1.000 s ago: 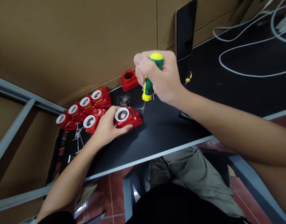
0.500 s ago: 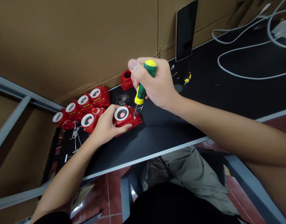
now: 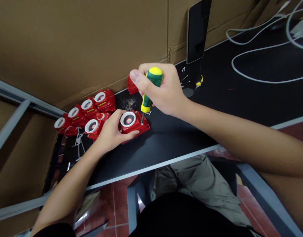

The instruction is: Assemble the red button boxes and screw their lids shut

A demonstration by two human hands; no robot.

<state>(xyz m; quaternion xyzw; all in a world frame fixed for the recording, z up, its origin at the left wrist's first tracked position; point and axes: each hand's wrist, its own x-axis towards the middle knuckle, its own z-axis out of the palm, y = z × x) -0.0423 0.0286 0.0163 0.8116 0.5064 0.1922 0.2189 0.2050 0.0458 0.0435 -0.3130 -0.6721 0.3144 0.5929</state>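
Observation:
My right hand (image 3: 163, 89) is closed round the green and yellow handle of a screwdriver (image 3: 154, 79). The screwdriver's tip points down onto a screw at the right corner of a red box (image 3: 139, 126) with a white ring on top and a dark round centre. My left hand (image 3: 114, 131) grips that box from its left side, thumb along the front edge, fingers behind. Close to the left hand's back sits another red box with a white ring (image 3: 92, 126). Loose screws (image 3: 148, 113) lie just behind the held box.
Several more red boxes (image 3: 104, 100) stand in a row at the left, near metal T-shaped pieces (image 3: 78, 141). A red housing (image 3: 132, 86) is partly hidden by my right hand. A tablet (image 3: 197, 31) leans on the cardboard (image 3: 111, 39). White cable (image 3: 252, 79) loops across the right.
The screwdriver handle and my right hand have shifted slightly left and turned, with the tip still at the box's corner. My left hand keeps its hold.

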